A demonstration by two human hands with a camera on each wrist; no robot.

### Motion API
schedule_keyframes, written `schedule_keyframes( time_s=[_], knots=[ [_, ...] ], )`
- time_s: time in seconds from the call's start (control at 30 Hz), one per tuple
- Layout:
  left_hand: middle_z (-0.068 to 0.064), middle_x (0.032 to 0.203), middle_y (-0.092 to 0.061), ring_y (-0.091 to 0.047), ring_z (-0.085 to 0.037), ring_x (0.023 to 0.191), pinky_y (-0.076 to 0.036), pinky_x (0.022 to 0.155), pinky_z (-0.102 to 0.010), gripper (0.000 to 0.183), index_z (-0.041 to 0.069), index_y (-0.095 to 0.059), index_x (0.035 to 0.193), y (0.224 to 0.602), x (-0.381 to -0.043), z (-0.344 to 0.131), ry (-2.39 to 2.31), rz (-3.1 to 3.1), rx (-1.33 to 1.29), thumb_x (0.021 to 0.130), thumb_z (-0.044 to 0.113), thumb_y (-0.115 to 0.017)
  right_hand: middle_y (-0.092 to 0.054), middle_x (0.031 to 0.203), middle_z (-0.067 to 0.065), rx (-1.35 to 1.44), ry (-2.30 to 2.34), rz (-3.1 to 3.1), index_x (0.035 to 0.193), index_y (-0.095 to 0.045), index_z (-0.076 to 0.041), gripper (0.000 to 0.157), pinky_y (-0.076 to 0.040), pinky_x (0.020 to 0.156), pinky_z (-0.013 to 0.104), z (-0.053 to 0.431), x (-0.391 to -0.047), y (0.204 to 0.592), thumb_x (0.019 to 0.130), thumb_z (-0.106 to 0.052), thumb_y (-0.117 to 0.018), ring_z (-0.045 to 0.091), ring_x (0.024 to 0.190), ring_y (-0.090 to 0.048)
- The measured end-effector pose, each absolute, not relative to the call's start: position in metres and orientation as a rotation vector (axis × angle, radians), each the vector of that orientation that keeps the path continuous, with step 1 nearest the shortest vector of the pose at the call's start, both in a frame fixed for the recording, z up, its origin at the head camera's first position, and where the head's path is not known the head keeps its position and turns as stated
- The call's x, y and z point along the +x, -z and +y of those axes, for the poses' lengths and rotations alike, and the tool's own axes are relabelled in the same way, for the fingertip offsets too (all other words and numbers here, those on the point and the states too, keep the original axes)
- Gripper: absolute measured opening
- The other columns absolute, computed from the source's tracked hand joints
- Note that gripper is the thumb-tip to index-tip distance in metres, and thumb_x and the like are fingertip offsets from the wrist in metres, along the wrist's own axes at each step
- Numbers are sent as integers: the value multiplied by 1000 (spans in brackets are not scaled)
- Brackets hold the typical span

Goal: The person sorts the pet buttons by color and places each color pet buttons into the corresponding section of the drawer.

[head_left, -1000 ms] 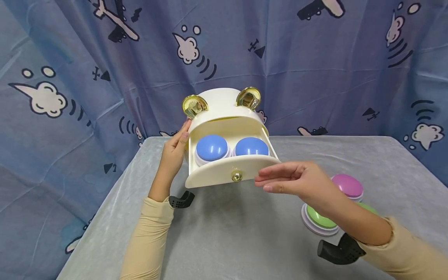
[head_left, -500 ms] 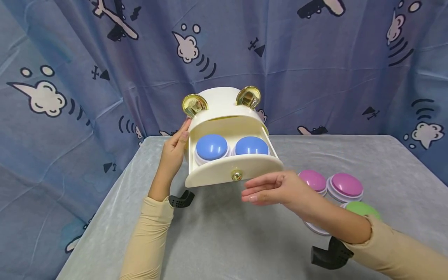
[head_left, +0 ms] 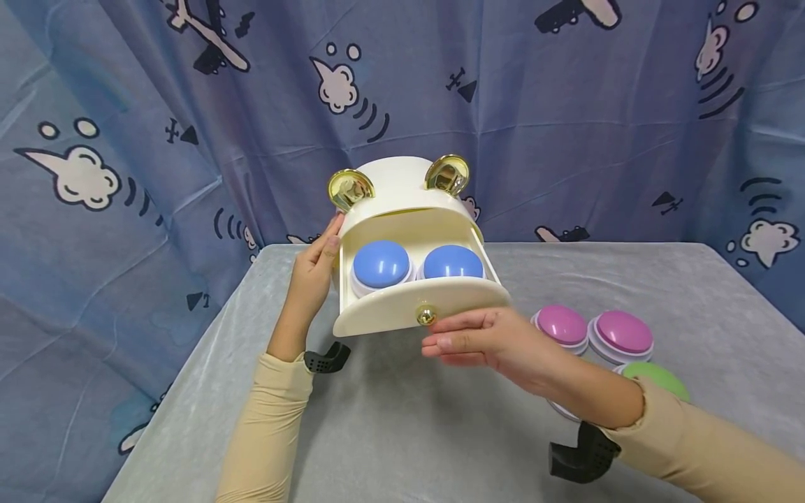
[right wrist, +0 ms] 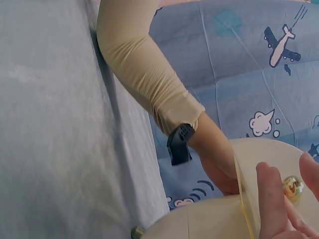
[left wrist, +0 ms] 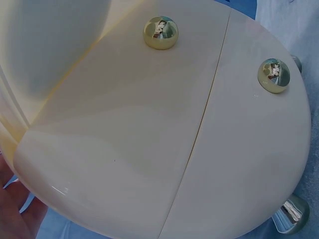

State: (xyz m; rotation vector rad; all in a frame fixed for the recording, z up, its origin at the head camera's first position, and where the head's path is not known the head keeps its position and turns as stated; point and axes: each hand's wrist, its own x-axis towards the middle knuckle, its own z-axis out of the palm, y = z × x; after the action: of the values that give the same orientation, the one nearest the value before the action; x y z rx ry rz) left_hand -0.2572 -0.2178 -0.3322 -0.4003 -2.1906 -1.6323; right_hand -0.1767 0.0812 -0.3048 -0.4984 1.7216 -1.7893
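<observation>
A cream drawer box point(head_left: 399, 183) with two gold ears has its rounded lower drawer point(head_left: 377, 318) pulled out. Two blue domed buttons point(head_left: 381, 264) on white bases sit side by side in that drawer. My left hand point(head_left: 312, 262) grips the box's left side, thumb at the front edge; in the left wrist view its fingers point(left wrist: 31, 214) show at the lower left. Fingers nearly straight, my right hand point(head_left: 481, 339) is at the drawer front, fingertips just below and right of the gold knob point(head_left: 425, 316). A second knob point(left wrist: 273, 75) is on the panel beside the drawer front.
Right of the box, two pink domed buttons point(head_left: 624, 332) stand on the grey cloth-covered table point(head_left: 402, 433). A green button point(head_left: 657, 377) lies nearer, partly behind the right forearm, with another white base mostly hidden there. A blue patterned curtain point(head_left: 402, 84) hangs behind the table.
My right hand has moved left along the drawer front towards the knob, uncovering a second pink button behind it. The left hand, box and drawer look unchanged.
</observation>
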Motion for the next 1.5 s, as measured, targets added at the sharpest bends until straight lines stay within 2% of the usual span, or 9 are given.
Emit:
schedule_keyframes(
  time_s=[0.3, 0.57, 0.87, 1.07, 1.5],
  knots=[
    [1, 159, -39, -32, -8, 148, -26, 124, -26, 44, 14, -47, 149, 332, -257, -217, 1632, -2177, -400, 108, 28, -42, -77, 103, 5, -411, 1916, 1566, 123, -60, 12, 35, -57, 93, 30, 71, -177, 307, 97, -11, -63, 13, 101, -74],
    [2, 159, -39, -32, -8, 149, -26, 124, -28, 44, 15, -46, 149, 332, -257, -218, 1615, -2203, -392, 108, 30, -41, -78, 98, 7, -336, 2015, 1482, 108, -68, -4, 15, -58, 90, 25, 64, -175, 308, 99, -14, -61, 14, 97, -74],
    [4, 159, -37, -31, -7, 149, -25, 125, -30, 45, 17, -45, 149, 333, -257, -220, 1604, -2230, -389, 108, 32, -41, -78, 96, 5, -324, 2049, 1534, 109, -67, 1, 21, -59, 88, 23, 58, -177, 301, 100, -17, -60, 12, 94, -75],
    [5, 159, -37, -31, -7, 149, -25, 125, -30, 46, 18, -45, 150, 331, -256, -219, 1608, -2238, -381, 107, 35, -41, -78, 93, 3, -319, 2065, 1552, 104, -69, -4, 17, -59, 87, 23, 57, -186, 299, 101, -16, -58, 11, 93, -75],
    [5, 159, -36, -30, -8, 149, -24, 125, -30, 45, 18, -44, 150, 331, -256, -218, 1607, -2238, -374, 108, 33, -40, -77, 92, 2, -322, 2089, 1553, 105, -68, -6, 15, -59, 86, 22, 50, -203, 302, 102, -13, -55, 11, 90, -75]
  ],
)
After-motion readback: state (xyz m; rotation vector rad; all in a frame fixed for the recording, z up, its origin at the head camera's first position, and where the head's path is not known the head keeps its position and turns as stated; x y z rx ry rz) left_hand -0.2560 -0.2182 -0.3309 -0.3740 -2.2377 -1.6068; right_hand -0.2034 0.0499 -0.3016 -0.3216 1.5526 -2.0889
